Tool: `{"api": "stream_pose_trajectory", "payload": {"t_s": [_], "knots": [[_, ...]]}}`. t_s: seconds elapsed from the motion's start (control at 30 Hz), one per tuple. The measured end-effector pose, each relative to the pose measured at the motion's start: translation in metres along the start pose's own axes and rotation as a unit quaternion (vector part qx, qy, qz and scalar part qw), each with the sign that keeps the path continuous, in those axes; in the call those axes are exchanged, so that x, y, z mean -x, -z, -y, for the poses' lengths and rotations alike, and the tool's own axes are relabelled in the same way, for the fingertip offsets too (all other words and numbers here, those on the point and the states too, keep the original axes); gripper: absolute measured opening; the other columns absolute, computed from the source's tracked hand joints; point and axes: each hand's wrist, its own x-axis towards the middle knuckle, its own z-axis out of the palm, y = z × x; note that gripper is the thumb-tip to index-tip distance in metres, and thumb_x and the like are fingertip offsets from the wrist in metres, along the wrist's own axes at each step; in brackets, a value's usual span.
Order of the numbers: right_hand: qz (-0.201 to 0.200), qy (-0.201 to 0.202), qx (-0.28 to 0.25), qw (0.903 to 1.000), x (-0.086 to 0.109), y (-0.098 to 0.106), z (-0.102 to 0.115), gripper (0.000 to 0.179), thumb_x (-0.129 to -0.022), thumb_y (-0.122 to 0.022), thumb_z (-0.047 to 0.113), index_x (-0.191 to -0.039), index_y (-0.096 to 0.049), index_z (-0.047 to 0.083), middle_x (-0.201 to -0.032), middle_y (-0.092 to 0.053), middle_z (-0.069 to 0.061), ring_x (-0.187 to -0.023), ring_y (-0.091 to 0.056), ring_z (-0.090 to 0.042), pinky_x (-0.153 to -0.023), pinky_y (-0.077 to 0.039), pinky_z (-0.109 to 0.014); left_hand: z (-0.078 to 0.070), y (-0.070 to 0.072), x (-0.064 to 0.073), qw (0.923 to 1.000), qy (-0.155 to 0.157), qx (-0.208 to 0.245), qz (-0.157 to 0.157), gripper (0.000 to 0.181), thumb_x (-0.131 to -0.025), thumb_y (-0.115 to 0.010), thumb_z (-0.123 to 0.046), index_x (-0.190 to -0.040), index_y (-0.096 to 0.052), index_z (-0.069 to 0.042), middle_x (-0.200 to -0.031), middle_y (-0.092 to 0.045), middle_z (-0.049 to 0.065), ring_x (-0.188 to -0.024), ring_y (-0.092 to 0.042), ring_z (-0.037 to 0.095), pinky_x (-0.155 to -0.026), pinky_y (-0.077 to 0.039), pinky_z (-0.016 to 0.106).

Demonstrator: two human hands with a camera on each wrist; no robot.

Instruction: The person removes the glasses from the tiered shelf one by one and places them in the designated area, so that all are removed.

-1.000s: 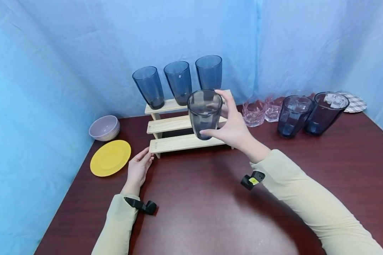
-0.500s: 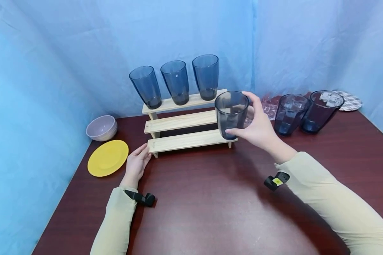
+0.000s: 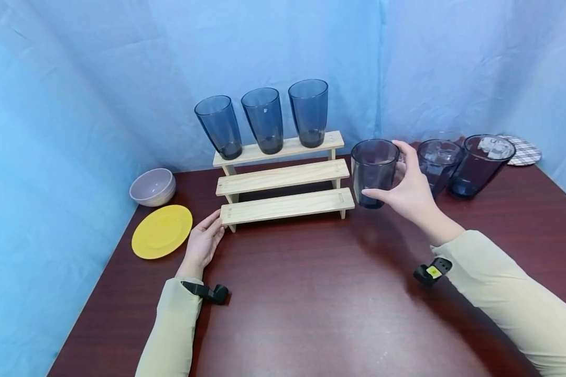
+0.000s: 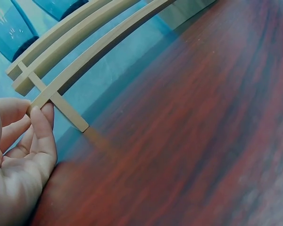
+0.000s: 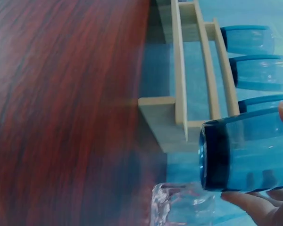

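My right hand (image 3: 412,191) grips a dark tinted glass tumbler (image 3: 375,173), thumb on the near side, fingers behind. The tumbler is upright, just right of a three-step wooden rack (image 3: 287,207); its dark thick base (image 5: 216,155) shows in the right wrist view. My left hand (image 3: 204,243) pinches the left end of the rack's lowest step between thumb and fingers, plain in the left wrist view at the rack's corner (image 4: 42,96). Along the top step stand three blue-grey tumblers: a left one (image 3: 220,128), a middle one (image 3: 264,121) and a right one (image 3: 309,112).
Two more dark tumblers, one nearer (image 3: 437,162) and one farther right (image 3: 481,167), stand on the brown table (image 3: 302,303) by a checked round mat (image 3: 523,152). A clear glass (image 5: 181,205) sits below the held tumbler. Leftward are a yellow plate (image 3: 162,232) and a lilac bowl (image 3: 153,187).
My right hand has carried the tumbler rightward, from in front of the rack to beyond its right end. The left hand has kept its grip on the lowest step.
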Motion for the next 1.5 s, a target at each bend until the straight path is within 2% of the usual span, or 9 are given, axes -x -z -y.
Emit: {"api": "stream_pose_trajectory", "payload": {"t_s": [0.13,0.2,0.37,0.57,0.77,0.97,1.2,1.37,1.5], "knots": [[0.028,-0.053,0.014,0.9981,-0.005,0.004,-0.007,0.109,-0.071,-0.083,0.021,-0.149,-0.008,0.023,-0.13,-0.05,-0.03,-0.118,-0.051,-0.039,-0.086,-0.048,-0.049,-0.001,-0.003,0.0,1.0,-0.005,-0.001,0.006,0.047,-0.099,-0.046,-0.005,-0.145,-0.037,-0.003,-0.138,-0.042,0.012,-0.084,-0.057,0.0,-0.079,-0.048,0.011],[0.037,-0.072,0.014,0.9966,-0.006,0.005,-0.012,0.111,-0.072,-0.083,0.022,-0.15,-0.004,0.022,-0.133,-0.046,-0.032,-0.123,-0.046,-0.04,-0.091,-0.043,-0.057,-0.002,-0.004,0.001,1.0,-0.006,-0.001,0.007,0.047,-0.099,-0.046,-0.004,-0.145,-0.037,-0.004,-0.138,-0.042,0.013,-0.084,-0.058,0.001,-0.079,-0.048,0.011],[0.032,-0.085,0.023,0.9956,-0.009,0.003,-0.021,0.112,-0.072,-0.083,0.02,-0.15,-0.002,0.017,-0.129,-0.047,-0.034,-0.12,-0.046,-0.041,-0.093,-0.041,-0.057,-0.002,-0.003,0.002,1.0,-0.005,-0.008,0.003,0.047,-0.099,-0.046,-0.006,-0.145,-0.037,-0.004,-0.133,-0.046,0.009,-0.085,-0.058,0.001,-0.079,-0.049,0.011],[0.019,-0.074,0.032,0.9966,-0.011,0.001,-0.027,0.11,-0.071,-0.083,0.014,-0.148,-0.005,0.015,-0.126,-0.049,-0.037,-0.119,-0.047,-0.044,-0.095,-0.039,-0.058,-0.001,0.0,0.001,1.0,-0.007,-0.003,-0.001,0.046,-0.098,-0.046,-0.004,-0.144,-0.038,-0.004,-0.112,-0.055,-0.003,-0.084,-0.059,0.001,-0.08,-0.049,0.012],[0.011,-0.063,0.042,0.9971,-0.01,0.001,-0.034,0.109,-0.071,-0.082,0.012,-0.148,-0.005,0.013,-0.124,-0.048,-0.036,-0.117,-0.047,-0.045,-0.096,-0.037,-0.059,0.0,0.0,0.003,1.0,-0.009,0.001,0.002,0.046,-0.098,-0.046,-0.004,-0.144,-0.038,-0.003,-0.102,-0.059,-0.007,-0.082,-0.059,0.001,-0.078,-0.049,0.012],[0.011,-0.047,0.073,0.9962,-0.01,0.001,-0.039,0.108,-0.071,-0.082,0.015,-0.147,-0.004,0.013,-0.122,-0.049,-0.038,-0.115,-0.048,-0.049,-0.093,-0.038,-0.061,0.001,0.0,0.004,0.9999,-0.009,0.003,0.006,0.046,-0.098,-0.045,-0.003,-0.144,-0.038,-0.003,-0.095,-0.061,-0.009,-0.082,-0.058,0.002,-0.077,-0.049,0.012],[0.015,-0.048,0.099,0.9938,-0.01,0.003,-0.041,0.108,-0.072,-0.082,0.02,-0.146,-0.004,0.014,-0.128,-0.044,-0.037,-0.113,-0.047,-0.053,-0.091,-0.039,-0.063,0.001,0.0,0.003,0.9999,-0.01,0.001,0.002,0.046,-0.098,-0.046,-0.003,-0.143,-0.039,-0.003,-0.093,-0.061,-0.008,-0.081,-0.058,0.002,-0.076,-0.049,0.012],[0.019,-0.047,0.123,0.9911,-0.01,0.004,-0.044,0.106,-0.074,-0.081,0.026,-0.148,-0.005,0.016,-0.111,-0.051,-0.032,-0.088,-0.057,-0.045,-0.078,-0.044,-0.057,0.0,0.002,0.003,0.9999,-0.012,0.004,0.0,0.046,-0.098,-0.046,-0.003,-0.143,-0.039,-0.003,-0.094,-0.061,-0.008,-0.081,-0.058,0.002,-0.077,-0.049,0.012],[0.02,-0.044,0.141,0.9888,-0.009,0.006,-0.046,0.106,-0.076,-0.079,0.03,-0.149,-0.005,0.015,-0.099,-0.052,-0.025,-0.066,-0.058,-0.032,-0.067,-0.045,-0.049,0.001,0.001,0.003,1.0,-0.004,0.006,0.0,0.046,-0.098,-0.046,-0.003,-0.143,-0.039,-0.003,-0.107,-0.058,-0.003,-0.083,-0.058,0.001,-0.078,-0.049,0.012]]}}
